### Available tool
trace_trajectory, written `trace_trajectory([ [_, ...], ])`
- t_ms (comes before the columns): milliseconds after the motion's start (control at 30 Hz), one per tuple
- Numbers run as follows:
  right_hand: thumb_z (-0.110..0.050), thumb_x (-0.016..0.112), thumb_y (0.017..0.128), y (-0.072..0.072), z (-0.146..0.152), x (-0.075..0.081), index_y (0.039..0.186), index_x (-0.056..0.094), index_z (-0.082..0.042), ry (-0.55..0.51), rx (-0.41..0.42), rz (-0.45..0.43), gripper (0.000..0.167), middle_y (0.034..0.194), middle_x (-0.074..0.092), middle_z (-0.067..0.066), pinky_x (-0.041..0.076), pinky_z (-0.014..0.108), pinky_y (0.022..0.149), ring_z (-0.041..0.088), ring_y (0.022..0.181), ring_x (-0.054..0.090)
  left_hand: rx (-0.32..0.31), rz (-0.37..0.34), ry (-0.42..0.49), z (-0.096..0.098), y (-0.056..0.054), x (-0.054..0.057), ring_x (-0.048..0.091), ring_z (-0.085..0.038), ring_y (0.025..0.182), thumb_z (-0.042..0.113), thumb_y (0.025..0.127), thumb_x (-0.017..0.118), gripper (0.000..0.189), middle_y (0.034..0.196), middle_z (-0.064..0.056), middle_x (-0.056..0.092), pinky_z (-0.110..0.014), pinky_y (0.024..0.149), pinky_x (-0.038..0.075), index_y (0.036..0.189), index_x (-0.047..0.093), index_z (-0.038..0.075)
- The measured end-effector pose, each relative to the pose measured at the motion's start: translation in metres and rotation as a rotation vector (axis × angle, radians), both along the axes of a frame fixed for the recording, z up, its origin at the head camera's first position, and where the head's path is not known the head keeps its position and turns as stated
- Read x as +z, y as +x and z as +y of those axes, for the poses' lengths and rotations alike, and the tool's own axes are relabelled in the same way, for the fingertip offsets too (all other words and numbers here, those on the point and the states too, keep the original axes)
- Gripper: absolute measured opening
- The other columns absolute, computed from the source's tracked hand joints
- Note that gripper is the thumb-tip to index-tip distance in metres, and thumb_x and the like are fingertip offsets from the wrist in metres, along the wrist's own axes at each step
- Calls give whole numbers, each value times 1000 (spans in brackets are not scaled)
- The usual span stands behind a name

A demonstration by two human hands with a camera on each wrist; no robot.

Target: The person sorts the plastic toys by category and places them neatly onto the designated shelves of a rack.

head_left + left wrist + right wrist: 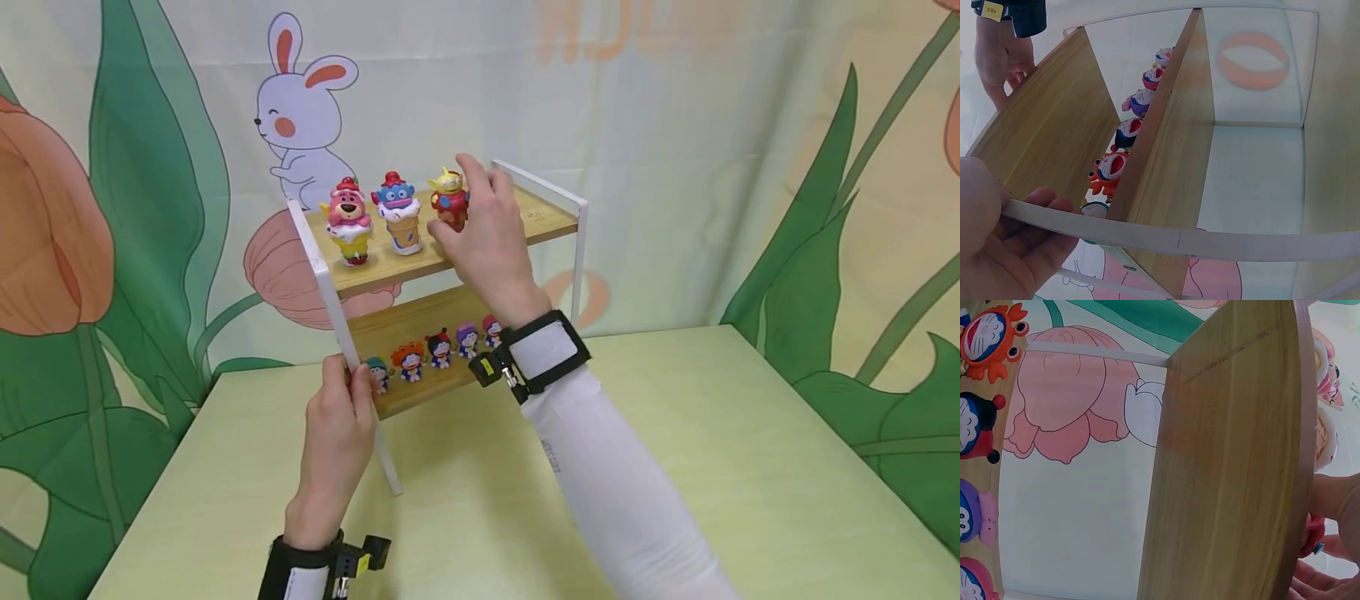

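My left hand (335, 442) grips the white front leg (1147, 236) of a small two-tier shelf, its fingers curled round the bar. The shelf has wooden boards (546, 218) and a white frame. On the top board, my right hand (495, 246) holds a red figurine with a yellow three-eyed head (450, 202) between thumb and fingers; its right side is hidden by the hand. To its left stand a blue figurine on an ice-cream cone (401, 215) and a pink bear figurine on a cone (349, 223), both upright.
On the lower board stands a row of several small figurines, among them an orange crab-hatted one (410, 362) and a black-and-red-hatted one (439, 348). The shelf stands on a pale green table (675, 450), before a curtain (675, 125) printed with a rabbit and tulips.
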State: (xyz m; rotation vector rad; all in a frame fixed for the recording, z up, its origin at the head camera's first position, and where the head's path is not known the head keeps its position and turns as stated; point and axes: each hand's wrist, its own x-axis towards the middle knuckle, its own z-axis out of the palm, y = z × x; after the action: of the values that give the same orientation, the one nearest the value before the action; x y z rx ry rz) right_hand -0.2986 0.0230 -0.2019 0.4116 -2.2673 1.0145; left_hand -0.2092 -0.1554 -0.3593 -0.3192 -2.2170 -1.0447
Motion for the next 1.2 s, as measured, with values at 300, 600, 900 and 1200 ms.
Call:
trace_trajectory([
  [300, -34, 81, 81, 19, 12, 8, 150, 39, -16, 67, -44, 34, 83, 142, 40, 13, 50, 30, 87, 25, 119, 52, -3, 22, -6, 1, -2, 1, 52, -19, 62, 4, 102, 48, 10, 82, -12, 57, -22, 50, 46, 109, 43, -2],
  [600, -40, 83, 77, 45, 39, 9, 149, 40, -19, 54, -47, 34, 87, 146, 39, 11, 44, 36, 98, 25, 129, 45, 2, 20, -5, 2, -2, 2, 54, -20, 64, 3, 102, 49, 11, 83, -13, 58, -22, 52, 48, 109, 44, -2],
  [900, -33, 87, 75, 62, 66, -8, 147, 43, -18, 24, -30, 42, 85, 143, 41, 11, 42, 40, 98, 25, 127, 45, 5, 32, -22, 2, -2, -1, 55, -19, 64, 4, 102, 48, 10, 83, -11, 58, -23, 52, 47, 109, 43, -2],
  [1200, -32, 85, 77, 64, 99, -47, 147, 43, -15, 11, -51, -88, 83, 143, 42, 14, 42, 50, 98, 32, 128, 45, 16, 25, -21, 1, -2, -2, 55, -20, 64, 5, 103, 48, 10, 83, -11, 59, -22, 51, 47, 108, 44, -2],
])
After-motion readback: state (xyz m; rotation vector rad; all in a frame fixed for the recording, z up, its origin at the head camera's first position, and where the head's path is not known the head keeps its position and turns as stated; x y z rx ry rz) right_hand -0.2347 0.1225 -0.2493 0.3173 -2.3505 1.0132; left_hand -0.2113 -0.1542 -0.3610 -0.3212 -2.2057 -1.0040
